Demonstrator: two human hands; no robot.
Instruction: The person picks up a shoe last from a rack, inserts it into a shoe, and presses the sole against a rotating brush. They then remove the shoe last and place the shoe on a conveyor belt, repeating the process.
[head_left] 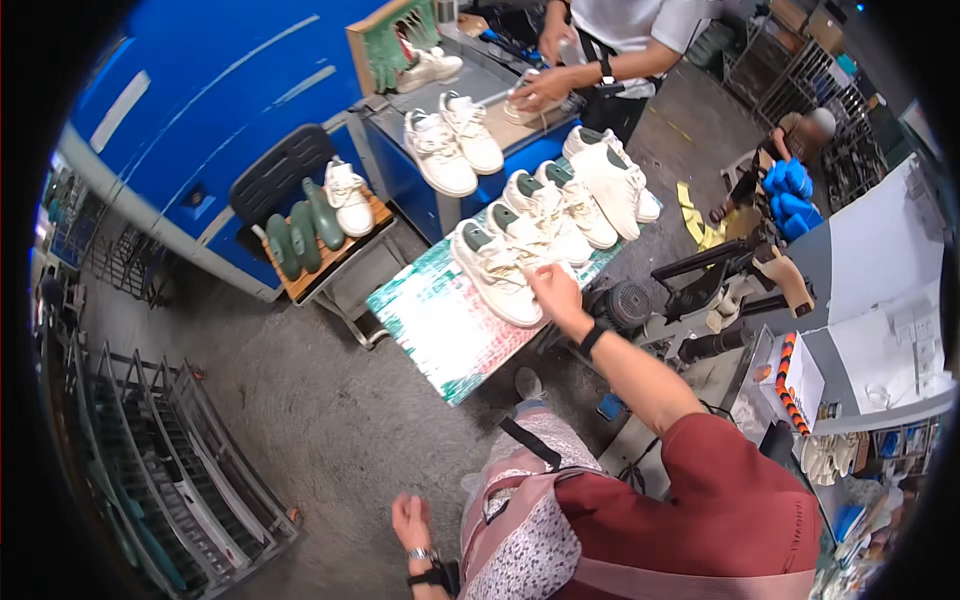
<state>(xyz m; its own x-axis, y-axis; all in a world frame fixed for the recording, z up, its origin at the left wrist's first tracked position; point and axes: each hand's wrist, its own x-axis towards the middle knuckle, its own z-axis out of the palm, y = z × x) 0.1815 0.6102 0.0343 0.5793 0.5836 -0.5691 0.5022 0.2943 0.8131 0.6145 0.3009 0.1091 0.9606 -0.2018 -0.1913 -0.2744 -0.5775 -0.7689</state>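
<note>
My right hand (556,296) reaches over the painted tabletop (425,335), its fingers drawn together at the toe of the nearest white lace-up shoe (494,272). Whatever lies between the fingertips is hidden. Several more white shoes (538,212) with green forms inside stand close together behind that one. Low beside my body, away from the table, hangs my left hand (411,521). Its fingers are loosely bent and apart, and I see nothing in them.
On a wooden-topped seat (297,288) sit green shoe forms (304,235) and a white shoe. A co-worker's hand (540,90) handles a shoe at the far bench. Left stands a metal rack (190,490); right, machinery with a motor (628,303). Someone sits farther back near blue bundles (790,190).
</note>
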